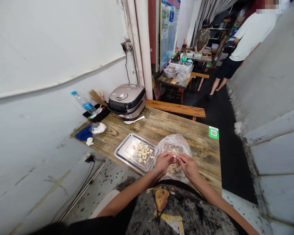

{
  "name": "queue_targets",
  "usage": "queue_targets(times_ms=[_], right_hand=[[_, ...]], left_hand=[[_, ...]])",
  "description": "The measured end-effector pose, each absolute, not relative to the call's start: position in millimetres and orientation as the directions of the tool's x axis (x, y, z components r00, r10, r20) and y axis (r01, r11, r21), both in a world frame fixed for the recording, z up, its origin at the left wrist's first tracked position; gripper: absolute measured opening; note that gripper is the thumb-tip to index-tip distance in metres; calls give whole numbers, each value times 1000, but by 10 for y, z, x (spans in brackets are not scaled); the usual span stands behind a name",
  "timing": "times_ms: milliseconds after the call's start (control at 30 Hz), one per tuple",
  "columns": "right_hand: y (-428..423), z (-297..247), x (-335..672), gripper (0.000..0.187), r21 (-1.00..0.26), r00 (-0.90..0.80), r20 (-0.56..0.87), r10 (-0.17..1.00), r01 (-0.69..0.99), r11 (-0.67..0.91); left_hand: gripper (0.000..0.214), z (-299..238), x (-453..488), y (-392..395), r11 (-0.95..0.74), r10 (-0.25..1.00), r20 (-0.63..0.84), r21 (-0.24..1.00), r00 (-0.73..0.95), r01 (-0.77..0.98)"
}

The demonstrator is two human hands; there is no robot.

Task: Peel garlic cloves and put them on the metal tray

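My left hand (163, 162) and my right hand (189, 165) meet over a clear plastic bag (173, 146) at the near edge of a wooden table (166, 129). Both hands pinch one small pale garlic clove (174, 156) between their fingertips. Papery skins lie in the bag below them. Just left of the bag sits a metal tray (127, 150) holding several peeled pale cloves (143, 153).
A rice cooker (126, 99) with a white spoon (134, 120) stands at the table's far end, beside a water bottle (84, 103), a blue cloth (84, 133) and a black holder. A green QR sticker (213, 132) marks the right edge. A bench runs behind; two people stand farther back.
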State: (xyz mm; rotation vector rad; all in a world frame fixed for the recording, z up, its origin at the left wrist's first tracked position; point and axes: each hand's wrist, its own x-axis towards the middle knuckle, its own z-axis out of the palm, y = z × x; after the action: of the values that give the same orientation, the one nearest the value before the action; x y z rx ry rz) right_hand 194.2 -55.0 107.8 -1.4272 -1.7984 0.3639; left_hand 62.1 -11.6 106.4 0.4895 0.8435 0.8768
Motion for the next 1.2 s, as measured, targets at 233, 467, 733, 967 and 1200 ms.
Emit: queue_targets(times_ms=[233,467,733,967,1200], right_hand=[[-572,1138,1896,21,-438,-126,452,883,831,342],[-553,1118,1860,20,-456,-67,460,885,837,301],[-463,1096,1872,21,-527,19,399,917,823,213],[-415,993,1951,23,-543,109,351,930,833,107],[-495,1087,2030,40,-659,178,115,977,750,-59]], left_hand=[[27,1085,647,-107,505,859,-398,757,321,-415],[27,1052,653,-76,499,859,-377,765,345,-407],[28,1055,587,-51,471,850,-287,791,442,-391],[36,1103,577,-104,516,828,-324,760,458,-395],[38,1079,596,-126,490,851,-321,770,416,-408]])
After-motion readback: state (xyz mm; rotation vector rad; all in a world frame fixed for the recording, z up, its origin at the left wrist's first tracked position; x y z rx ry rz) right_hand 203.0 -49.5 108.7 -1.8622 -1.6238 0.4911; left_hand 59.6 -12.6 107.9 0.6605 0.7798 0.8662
